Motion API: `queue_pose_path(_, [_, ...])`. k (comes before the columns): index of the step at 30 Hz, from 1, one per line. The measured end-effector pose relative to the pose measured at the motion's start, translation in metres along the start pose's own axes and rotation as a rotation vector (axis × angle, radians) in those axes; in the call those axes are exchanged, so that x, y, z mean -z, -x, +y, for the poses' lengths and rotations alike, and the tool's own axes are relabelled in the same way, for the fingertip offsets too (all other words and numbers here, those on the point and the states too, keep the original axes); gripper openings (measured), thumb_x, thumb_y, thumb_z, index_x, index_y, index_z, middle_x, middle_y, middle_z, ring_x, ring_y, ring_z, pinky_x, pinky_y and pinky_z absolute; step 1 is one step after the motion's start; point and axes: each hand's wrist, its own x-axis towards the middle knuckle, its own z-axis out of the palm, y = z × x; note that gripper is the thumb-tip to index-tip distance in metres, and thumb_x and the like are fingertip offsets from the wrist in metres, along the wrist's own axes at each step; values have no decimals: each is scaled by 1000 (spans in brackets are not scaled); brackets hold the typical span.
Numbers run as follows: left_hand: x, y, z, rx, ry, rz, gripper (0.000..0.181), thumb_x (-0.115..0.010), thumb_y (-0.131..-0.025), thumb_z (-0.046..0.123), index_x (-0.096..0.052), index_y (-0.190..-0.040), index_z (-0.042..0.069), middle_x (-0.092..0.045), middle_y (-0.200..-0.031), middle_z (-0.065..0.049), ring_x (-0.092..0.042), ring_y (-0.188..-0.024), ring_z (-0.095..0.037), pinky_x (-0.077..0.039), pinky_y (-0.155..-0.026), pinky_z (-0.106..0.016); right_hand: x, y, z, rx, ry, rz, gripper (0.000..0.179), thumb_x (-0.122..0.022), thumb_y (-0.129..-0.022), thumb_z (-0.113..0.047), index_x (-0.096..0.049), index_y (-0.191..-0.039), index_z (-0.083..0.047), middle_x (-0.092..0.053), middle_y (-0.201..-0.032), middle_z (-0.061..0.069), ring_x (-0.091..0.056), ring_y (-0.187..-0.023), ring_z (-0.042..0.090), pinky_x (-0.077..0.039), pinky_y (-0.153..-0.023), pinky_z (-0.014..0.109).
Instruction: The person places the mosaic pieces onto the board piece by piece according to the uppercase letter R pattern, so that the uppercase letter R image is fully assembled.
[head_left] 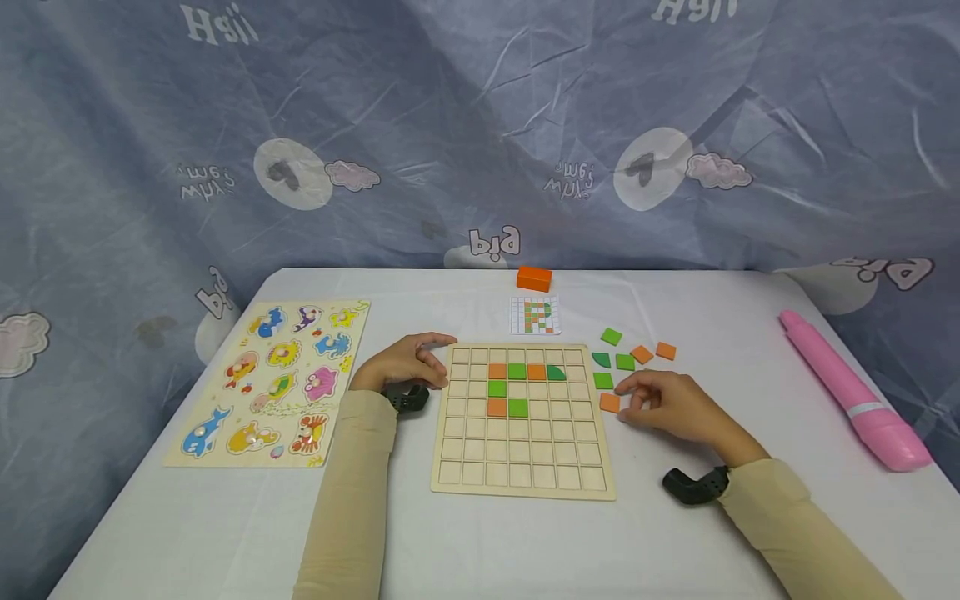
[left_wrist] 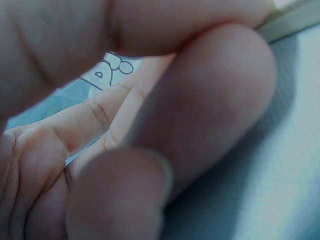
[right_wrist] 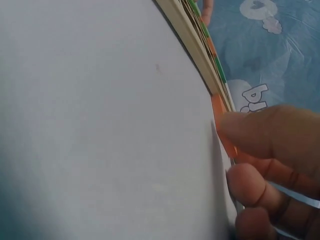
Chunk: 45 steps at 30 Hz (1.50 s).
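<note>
1. Desk [head_left: 225, 542]: carries the board and loose tiles.
2. Grid board [head_left: 522, 478]: flat, central. Could skid or turn if the left hand pushes its edge. Near-square outline; no clear long axis.
3. Right hand [head_left: 675, 406]: thumb and finger pinch the orange tile. Risk: a knock on the neighbouring green tile [head_left: 603, 381], caused by close spacing.
4. Left hand [head_left: 397, 362]: fingers loosely bent, touching the board's far-left edge; no firm grip evident.
5. Orange tile [head_left: 610, 402]: just right of the board. Could slip if pinched off-centre, or jam if set in a cell askew. Square, no long axis; seems slightly turned from the grid lines.
</note>
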Motion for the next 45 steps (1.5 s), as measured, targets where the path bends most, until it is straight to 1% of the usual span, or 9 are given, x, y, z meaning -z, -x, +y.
queue_pose_path(7, [1,0,0,-20,-2,-13,84,-80,-85,-10,-45,-162,-2,-74,-82,1,-74,-77,-15,-64,-77,-31,-4,-1,-5,-17,69,41,26,-90,-85,-12,-77,-107,-7,-62,-80,-6,-49,-66,11,-42,-62,26])
queue_pose_path(12, [3,-1,-2,-19,-5,-15,85,-80,-85,-9,-44,-162,-2,-74,-82,1,-74,-77,-15,-64,-77,-30,-7,1,-8,-23,81,63,21,-89,-86,-11,-77,-103,-8,-61,-79,-6,-48,-66,10,-40,-61,26])
queue_pose_path(17, [3,-2,-4,-14,-11,-14,85,-80,-85,-9,-45,-162,-2,-75,-83,1,-74,-76,-14,-63,-76,-29,-8,1,-8,-16,86,70,18,-87,-87,-9,-77,-103,-8,-62,-80,-6,-50,-69,10,-41,-63,26])
queue_pose_path(24, [2,-3,-6,-21,-3,-17,84,-80,-85,-9,-46,-161,-2,-75,-84,0,-74,-76,-14,-63,-76,-29,-5,2,-7,-34,46,61,19,-84,-88,-5,-77,-105,-7,-66,-81,-5,-52,-71,11,-43,-65,26])
queue_pose_path(30, [2,-3,-5,-27,3,-21,84,-80,-85,-9,-45,-162,-2,-75,-83,0,-74,-76,-14,-63,-75,-29,-2,1,-7,-35,24,56,20,-81,-89,-5,-76,-109,-6,-72,-88,-4,-60,-74,12,-49,-69,26])
queue_pose_path(35, [1,-2,-2,-19,16,-20,84,-79,-85,-11,-44,-162,-3,-74,-82,2,-74,-76,-14,-63,-76,-29,-3,0,-10,-43,-29,48,23,-82,-91,-6,-76,-113,-3,-76,-93,-1,-66,-78,12,-52,-72,25])
queue_pose_path(39, [1,-1,-1,-17,17,-21,84,-79,-86,-11,-44,-162,-3,-74,-82,2,-74,-76,-14,-63,-77,-29,-6,-2,-15,-35,-106,32,26,-82,-92,-5,-74,-116,0,-77,-94,2,-65,-77,9,-51,-71,24])
queue_pose_path(43, [1,-1,-1,-16,19,-21,84,-79,-86,-11,-44,-162,-3,-74,-82,2,-74,-76,-14,-63,-76,-29,-11,-7,-21,-19,-174,-1,26,-82,-93,-5,-73,-116,4,-80,-93,6,-59,-71,7,-46,-67,24])
queue_pose_path(45, [1,-1,-1,-20,16,-22,84,-79,-86,-11,-43,-162,-3,-74,-82,2,-74,-76,-14,-63,-76,-29,-14,-11,-24,-19,-188,-16,27,-82,-93,-5,-72,-116,4,-81,-92,7,-55,-67,7,-43,-65,24])
